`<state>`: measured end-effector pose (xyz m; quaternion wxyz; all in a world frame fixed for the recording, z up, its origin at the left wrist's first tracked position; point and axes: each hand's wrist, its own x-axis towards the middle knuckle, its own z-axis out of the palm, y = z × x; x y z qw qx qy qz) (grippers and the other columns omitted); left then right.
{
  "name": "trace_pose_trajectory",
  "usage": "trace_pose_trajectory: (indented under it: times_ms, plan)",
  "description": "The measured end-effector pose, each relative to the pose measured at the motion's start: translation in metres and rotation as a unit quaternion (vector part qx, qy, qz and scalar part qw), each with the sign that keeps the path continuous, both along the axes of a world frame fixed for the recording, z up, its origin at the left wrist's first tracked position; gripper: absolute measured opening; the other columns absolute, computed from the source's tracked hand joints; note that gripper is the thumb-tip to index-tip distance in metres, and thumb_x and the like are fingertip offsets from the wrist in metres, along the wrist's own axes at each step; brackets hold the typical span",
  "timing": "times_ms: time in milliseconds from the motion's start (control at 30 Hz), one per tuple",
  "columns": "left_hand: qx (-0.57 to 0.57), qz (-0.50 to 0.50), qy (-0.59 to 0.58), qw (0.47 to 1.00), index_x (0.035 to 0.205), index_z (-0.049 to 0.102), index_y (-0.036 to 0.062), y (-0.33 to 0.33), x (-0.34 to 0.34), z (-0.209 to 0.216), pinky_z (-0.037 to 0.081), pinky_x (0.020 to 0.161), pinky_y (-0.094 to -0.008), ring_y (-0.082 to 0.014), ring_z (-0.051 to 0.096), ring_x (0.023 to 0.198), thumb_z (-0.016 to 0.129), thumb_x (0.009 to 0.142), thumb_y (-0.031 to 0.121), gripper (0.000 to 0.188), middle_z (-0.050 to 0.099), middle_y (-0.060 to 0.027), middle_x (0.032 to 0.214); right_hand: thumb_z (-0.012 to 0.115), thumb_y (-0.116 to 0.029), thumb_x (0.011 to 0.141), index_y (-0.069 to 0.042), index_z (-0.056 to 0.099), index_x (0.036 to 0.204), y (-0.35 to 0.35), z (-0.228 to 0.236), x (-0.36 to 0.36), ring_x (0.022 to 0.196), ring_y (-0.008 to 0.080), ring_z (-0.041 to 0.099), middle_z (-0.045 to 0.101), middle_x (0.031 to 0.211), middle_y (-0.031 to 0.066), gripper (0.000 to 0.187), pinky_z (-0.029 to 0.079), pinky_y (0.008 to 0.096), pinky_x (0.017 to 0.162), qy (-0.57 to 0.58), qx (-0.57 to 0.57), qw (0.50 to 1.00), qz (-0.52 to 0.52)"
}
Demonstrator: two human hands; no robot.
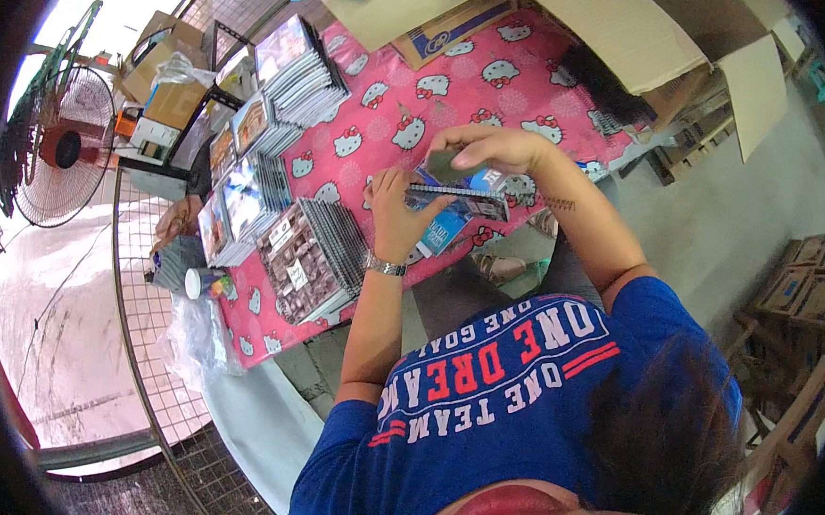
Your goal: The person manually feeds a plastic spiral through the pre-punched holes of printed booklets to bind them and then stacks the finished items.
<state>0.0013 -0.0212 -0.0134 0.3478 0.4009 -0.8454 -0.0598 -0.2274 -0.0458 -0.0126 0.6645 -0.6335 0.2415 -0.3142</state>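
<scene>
My left hand (pixel 404 208) grips the left end of a spiral notebook (pixel 472 203), thumb along its edge. The notebook is tilted up on edge above the near side of the table. Over it, my right hand (pixel 494 152) pinches a small dark grey-green flat piece (pixel 444 168) whose kind I cannot make out. A dark wire coil (pixel 557 203) shows past the notebook's right end, in front of my right forearm. Below the notebook lies a blue printed card or cover (pixel 444 229). A stack of brown-covered spiral notebooks (pixel 308 261) stands left of my left hand.
More notebook stacks (pixel 296 71) line the left side of the pink patterned tablecloth (pixel 361 165). A paper cup (pixel 205 283) stands at the left edge beside a clear plastic bag (pixel 202 339). Open cardboard boxes (pixel 624 34) occupy the far side. A fan (pixel 65 147) stands at left.
</scene>
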Motion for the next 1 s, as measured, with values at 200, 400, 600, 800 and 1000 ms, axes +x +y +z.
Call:
trace_pose_trajectory:
  times_ms: [200,400,600,800,1000]
  plan:
    - [0.037,0.011,0.006,0.999,0.085,0.061,0.0085,-0.002,0.005,-0.002,0.037,0.082,-0.0397,-0.0277,0.055,0.089,0.090,0.054,0.035,0.049,0.058,-0.0061,0.084,0.071,-0.026,0.083,-0.002,0.059,0.116,-0.003,0.006,0.006,0.100,0.0123,0.057,0.062,0.104,0.0035,0.042,0.046,0.0293,0.088,-0.070,0.064,0.995,0.044]
    - [0.072,0.010,0.035,0.997,0.085,0.062,0.0061,-0.007,0.018,-0.002,0.041,0.084,-0.0414,-0.0298,0.055,0.090,0.090,0.055,0.030,0.047,0.058,-0.0074,0.085,0.073,-0.033,0.081,-0.003,0.063,0.115,-0.018,0.009,0.013,0.104,0.0149,0.057,0.062,0.109,0.0043,0.047,0.044,0.0296,0.093,0.081,-0.053,0.995,0.020]
    - [0.084,0.016,0.043,0.995,0.091,0.063,0.0029,-0.010,0.035,-0.004,0.046,0.079,-0.0394,-0.0275,0.057,0.088,0.089,0.058,0.019,0.045,0.057,-0.0086,0.093,0.074,-0.037,0.079,-0.002,0.058,0.121,-0.028,0.004,0.028,0.105,0.0148,0.056,0.059,0.115,0.0049,0.057,0.042,0.0310,0.094,0.010,0.009,0.994,0.107]
    - [0.189,0.021,0.078,0.979,0.089,0.060,0.0014,-0.011,0.028,0.001,0.048,0.066,-0.0326,-0.0208,0.057,0.078,0.087,0.060,0.010,0.041,0.055,-0.0072,0.088,0.074,-0.033,0.080,-0.002,0.062,0.116,-0.036,-0.002,0.028,0.106,0.0145,0.055,0.061,0.112,0.0046,0.049,0.042,0.0302,0.093,0.144,-0.095,0.984,0.054]
    - [0.201,0.008,0.109,0.973,0.088,0.059,0.0001,-0.011,0.028,-0.003,0.048,0.064,-0.0305,-0.0174,0.057,0.074,0.086,0.063,0.006,0.038,0.054,-0.0063,0.086,0.073,-0.030,0.081,-0.004,0.064,0.114,-0.031,-0.002,0.024,0.105,0.0153,0.057,0.062,0.112,0.0056,0.044,0.044,0.0308,0.092,0.021,0.004,0.993,0.117]
